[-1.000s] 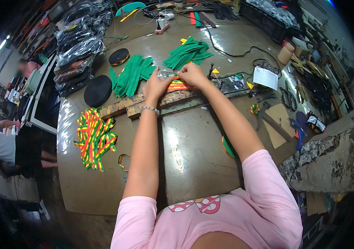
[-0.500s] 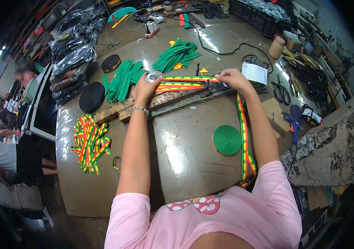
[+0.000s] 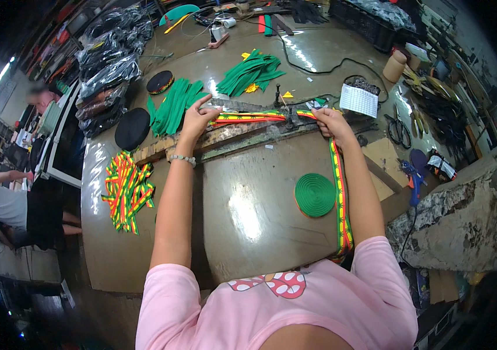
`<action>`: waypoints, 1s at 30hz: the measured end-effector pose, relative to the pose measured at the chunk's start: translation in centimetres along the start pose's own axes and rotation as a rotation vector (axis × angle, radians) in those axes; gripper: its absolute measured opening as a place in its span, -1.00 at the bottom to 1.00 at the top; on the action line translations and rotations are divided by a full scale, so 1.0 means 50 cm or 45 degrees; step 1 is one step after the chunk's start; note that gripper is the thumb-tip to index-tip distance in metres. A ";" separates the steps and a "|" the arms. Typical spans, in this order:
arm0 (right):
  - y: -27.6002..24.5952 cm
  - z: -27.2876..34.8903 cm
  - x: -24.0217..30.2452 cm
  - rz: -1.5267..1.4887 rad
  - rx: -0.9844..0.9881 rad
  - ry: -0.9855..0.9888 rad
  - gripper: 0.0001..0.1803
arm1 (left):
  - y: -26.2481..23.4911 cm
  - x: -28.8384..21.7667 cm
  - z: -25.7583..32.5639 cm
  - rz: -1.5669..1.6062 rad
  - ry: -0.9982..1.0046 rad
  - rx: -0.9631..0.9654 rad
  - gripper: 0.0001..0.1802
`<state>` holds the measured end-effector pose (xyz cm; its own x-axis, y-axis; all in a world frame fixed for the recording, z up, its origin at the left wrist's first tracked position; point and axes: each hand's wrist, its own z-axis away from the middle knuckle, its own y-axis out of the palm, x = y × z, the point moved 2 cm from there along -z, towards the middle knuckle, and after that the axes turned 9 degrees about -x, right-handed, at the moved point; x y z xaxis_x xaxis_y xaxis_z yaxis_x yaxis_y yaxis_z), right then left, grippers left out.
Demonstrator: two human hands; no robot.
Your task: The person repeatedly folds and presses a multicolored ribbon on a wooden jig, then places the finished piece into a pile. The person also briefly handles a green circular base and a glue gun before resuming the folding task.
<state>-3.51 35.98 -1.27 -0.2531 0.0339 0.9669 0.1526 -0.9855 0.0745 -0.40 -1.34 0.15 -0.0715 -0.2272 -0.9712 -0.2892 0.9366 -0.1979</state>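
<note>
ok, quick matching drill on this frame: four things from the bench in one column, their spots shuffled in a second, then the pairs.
Things:
1. striped ribbon
2. green coiled roll
3. pile of cut striped pieces
4. black round disc

Places:
A. on the table inside the right forearm
B. stretched along the wooden strip between the left hand and the right hand
C. near the table's left edge, outside the left arm
D. beyond the wooden strip's left end, beside black bags

Pairs: 1-B, 2-A, 3-C, 4-D
</note>
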 end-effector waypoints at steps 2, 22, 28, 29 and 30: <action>0.002 -0.001 -0.003 -0.012 0.036 -0.027 -0.78 | 0.001 -0.019 0.026 -0.488 0.279 -0.242 -0.20; -0.008 -0.022 -0.021 0.120 -0.009 -0.162 -0.77 | 0.151 -0.079 0.194 -1.434 1.101 0.005 -0.75; -0.011 -0.017 -0.020 0.136 0.033 -0.172 -0.76 | 0.049 -0.124 0.198 -1.027 0.668 -0.005 -0.67; -0.015 -0.013 -0.016 0.128 0.016 -0.134 -0.77 | 0.003 -0.129 0.195 -1.112 0.441 0.055 -0.65; -0.020 -0.009 -0.006 0.106 0.015 -0.101 -0.77 | -0.054 -0.132 0.208 -1.040 0.309 0.037 -0.63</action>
<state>-4.00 36.87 -1.76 -0.1625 -0.0344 0.9861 0.1811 -0.9834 -0.0045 10.77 0.41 5.70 -0.0547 -0.8822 -0.4677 -0.3150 0.4597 -0.8303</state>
